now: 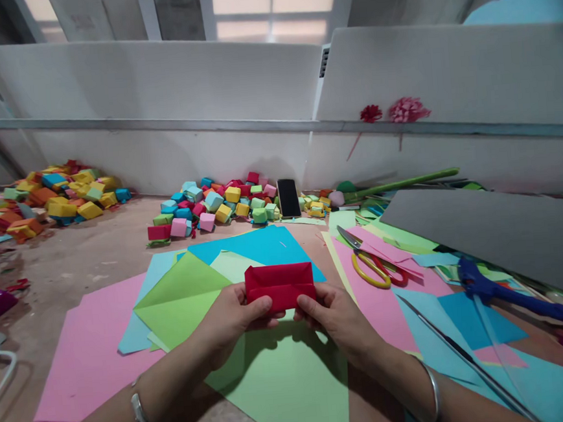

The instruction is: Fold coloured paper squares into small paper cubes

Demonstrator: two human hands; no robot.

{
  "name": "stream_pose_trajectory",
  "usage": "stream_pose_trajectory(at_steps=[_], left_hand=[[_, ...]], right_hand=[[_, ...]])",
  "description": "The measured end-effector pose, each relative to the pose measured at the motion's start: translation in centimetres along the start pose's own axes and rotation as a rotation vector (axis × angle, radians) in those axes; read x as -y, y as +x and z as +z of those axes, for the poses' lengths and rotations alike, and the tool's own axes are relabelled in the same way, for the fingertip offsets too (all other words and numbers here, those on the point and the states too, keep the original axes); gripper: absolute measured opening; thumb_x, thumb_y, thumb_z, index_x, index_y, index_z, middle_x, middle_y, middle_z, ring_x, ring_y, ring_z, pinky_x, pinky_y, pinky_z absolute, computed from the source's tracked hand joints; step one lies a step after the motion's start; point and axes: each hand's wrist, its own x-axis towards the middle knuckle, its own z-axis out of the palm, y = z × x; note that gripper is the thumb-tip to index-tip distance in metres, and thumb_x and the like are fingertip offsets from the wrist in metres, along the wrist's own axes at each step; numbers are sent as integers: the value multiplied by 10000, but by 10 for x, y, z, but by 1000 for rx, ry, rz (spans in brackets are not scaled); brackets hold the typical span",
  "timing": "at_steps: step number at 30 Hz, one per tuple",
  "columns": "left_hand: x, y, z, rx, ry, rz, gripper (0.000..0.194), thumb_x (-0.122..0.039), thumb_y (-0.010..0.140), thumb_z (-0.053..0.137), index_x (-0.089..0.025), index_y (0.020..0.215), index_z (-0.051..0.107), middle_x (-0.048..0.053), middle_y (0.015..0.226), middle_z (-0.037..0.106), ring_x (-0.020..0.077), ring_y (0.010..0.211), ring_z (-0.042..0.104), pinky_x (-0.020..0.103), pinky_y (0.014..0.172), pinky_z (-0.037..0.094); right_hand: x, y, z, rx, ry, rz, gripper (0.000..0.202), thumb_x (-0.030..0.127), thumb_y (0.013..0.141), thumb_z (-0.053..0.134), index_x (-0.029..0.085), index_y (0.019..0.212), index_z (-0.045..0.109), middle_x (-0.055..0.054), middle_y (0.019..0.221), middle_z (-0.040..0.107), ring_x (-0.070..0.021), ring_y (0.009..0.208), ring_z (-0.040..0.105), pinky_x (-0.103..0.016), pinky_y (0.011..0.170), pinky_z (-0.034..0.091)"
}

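Note:
A folded red paper [279,277], shaped like a small flat rectangle with creased flaps, is held up between both hands. My left hand [238,310] pinches its left end, thumb in front and fingers behind. At the other end my right hand [329,311] grips it the same way. Beneath the hands lies a light green sheet [295,379]. A brighter green creased sheet [184,300] rests by my left wrist, over light blue and pink paper. Behind the red piece is a blue sheet [259,245].
Piles of small folded paper cubes [213,203] and more cubes [73,191] line the back. A phone [288,198] leans there. To the right lie scissors [371,266], a long metal blade [453,347], a blue-handled tool [512,293] and a grey board [498,239]. Pink paper [96,362] spreads left.

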Motion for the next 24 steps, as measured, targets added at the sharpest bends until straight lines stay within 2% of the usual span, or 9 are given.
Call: stream_pose_trajectory(at_steps=[5, 8, 14, 18, 24], left_hand=[[0, -1, -2, 11, 27, -27, 456, -317, 643, 841, -107, 1023, 701, 121, 926, 738, 179, 767, 685, 281, 722, 547], [0, -3, -3, 62, 35, -57, 462, -309, 640, 844, -112, 1031, 700, 108, 922, 736, 137, 689, 664, 258, 690, 544], [-2, -5, 0, 54, 33, -105, 384, -350, 772, 740, -127, 1077, 673, 124, 943, 737, 164, 740, 696, 255, 661, 564], [-6, -5, 2, 47, -21, -162, 315, -236, 797, 702, -119, 1084, 650, 137, 905, 742, 196, 719, 725, 253, 615, 577], [-16, -6, -1, 27, -108, -234, 318, -42, 793, 539, -110, 1094, 616, 166, 894, 748, 248, 749, 745, 257, 592, 593]], right_hand=[[7, -2, -4, -29, -72, -33, 378, 499, 780, 649, 151, 926, 636, 16, 627, 579, -109, 554, 486, -239, 513, 362], [9, -3, -5, -35, -65, -55, 341, 458, 767, 668, 139, 888, 650, 6, 664, 586, -104, 578, 483, -240, 538, 373], [15, -6, -3, -16, -2, 20, 313, 406, 707, 719, 131, 847, 670, -1, 651, 586, -96, 547, 462, -240, 508, 358], [17, -7, -4, 41, 130, 114, 362, 370, 673, 746, 148, 948, 670, -8, 706, 624, -83, 527, 470, -214, 465, 344], [18, -4, -9, 40, 172, 176, 262, 274, 697, 666, 152, 926, 695, -34, 700, 679, -94, 470, 546, -208, 424, 384]])
